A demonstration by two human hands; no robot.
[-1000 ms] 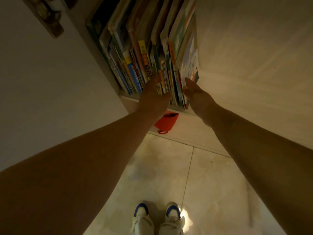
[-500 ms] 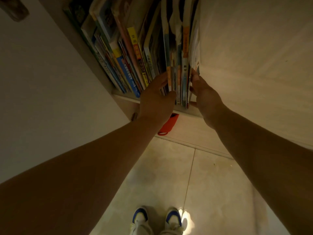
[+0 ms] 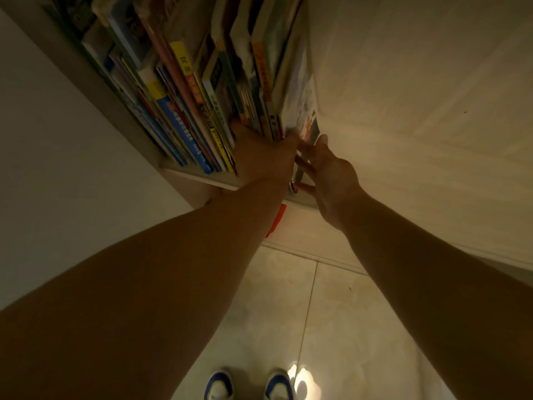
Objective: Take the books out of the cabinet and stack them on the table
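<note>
Presently, at the far left, a plain wall [image 3: 57, 168] meets the cabinet [image 3: 196, 177], whose shelf edge shows pale beneath a packed row of upright books [image 3: 178, 111], their spines leaning rightward.

Centre: the left hand [image 3: 264, 160] is pushed in among the spines, fingers hidden between volumes and thumb bearing on the near edge of the rightmost bundle. It appears to be gripping that bundle, though the fingers themselves cannot be seen, so the clasp is judged, not confirmed. The placement seems meant to part a manageable group from the remainder of the row.

Right of it, the end book [image 3: 302, 111] stands against the cabinet side, its illustrated cover partly exposed. The right hand [image 3: 328, 171] lies just beside it, fingers straight and spread, grasping nothing; its fingertips touch or nearly touch the cover's lower edge. The likely purpose is to steady the bundle's outer face and close on it opposite the left hand.

Below the shelf, a red object [image 3: 277, 220] is mostly hidden by the left forearm. On the tiled floor [image 3: 360, 327], shoes [image 3: 248, 385] are visible.

All books are in the cabinet; none extracted. No table is in view. The task is judged at its outset.
</note>
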